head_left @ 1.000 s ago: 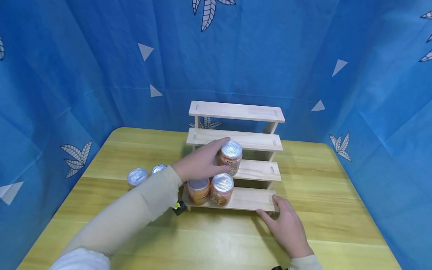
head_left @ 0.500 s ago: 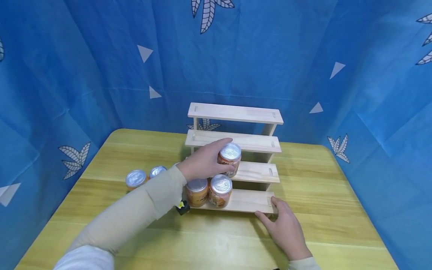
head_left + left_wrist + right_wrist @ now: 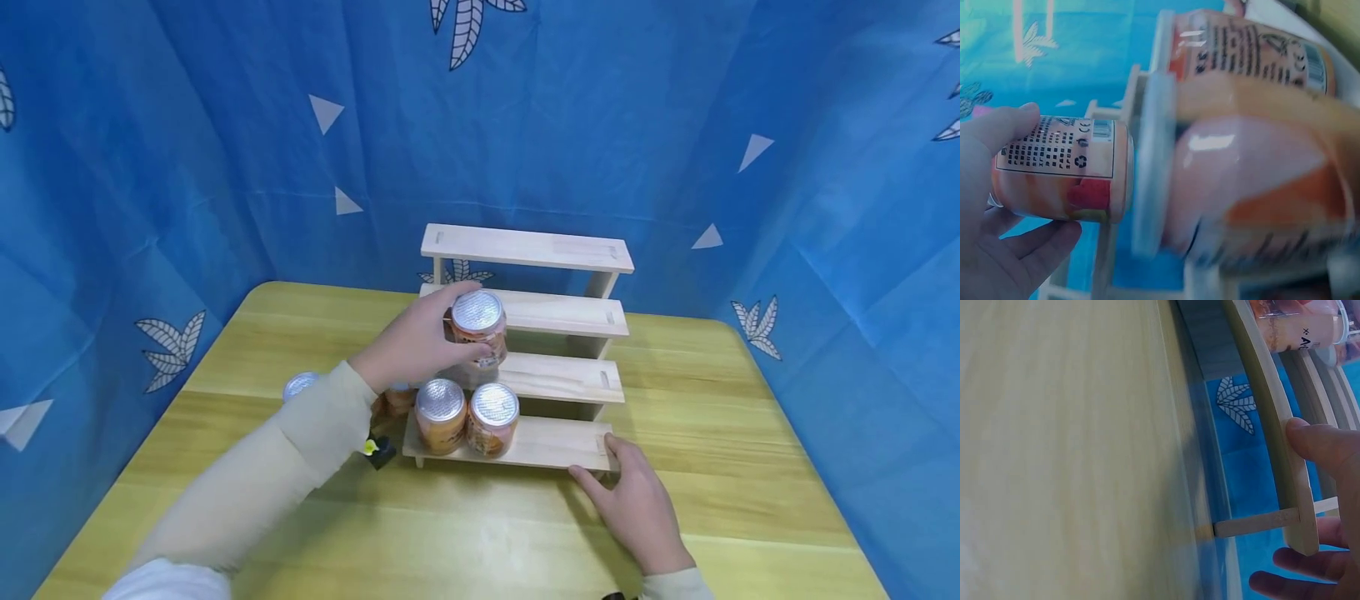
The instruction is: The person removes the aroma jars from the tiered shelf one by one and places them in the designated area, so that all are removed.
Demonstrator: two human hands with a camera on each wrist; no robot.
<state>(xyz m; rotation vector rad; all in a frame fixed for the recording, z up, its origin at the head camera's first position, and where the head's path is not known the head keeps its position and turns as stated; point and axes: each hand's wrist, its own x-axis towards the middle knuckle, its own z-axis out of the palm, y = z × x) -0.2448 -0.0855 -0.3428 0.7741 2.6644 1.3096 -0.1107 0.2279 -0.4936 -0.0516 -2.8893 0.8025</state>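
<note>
My left hand (image 3: 420, 337) grips a jar (image 3: 480, 332) with a silver lid and an orange, printed label. Thumb and fingers lie on opposite sides of this jar (image 3: 1063, 169) in the left wrist view. It is upright over the left part of the second step from the bottom; whether it touches the wood I cannot tell. On the bottom step of the pale wooden tiered shelf (image 3: 555, 442), two similar jars, a left one (image 3: 441, 417) and a right one (image 3: 492, 421), stand side by side. My right hand (image 3: 637, 500) holds the right end of that step, thumb on its front edge.
More jars stand on the table left of the shelf, partly hidden by my left forearm; one lid (image 3: 302, 383) shows. A small black object (image 3: 380, 452) appears below the left wrist. A blue patterned curtain (image 3: 585, 125) surrounds the wooden table (image 3: 480, 533).
My left hand has shifted left and slightly up with the jar, uncovering more of the second step. My right hand stays at the shelf's end.
</note>
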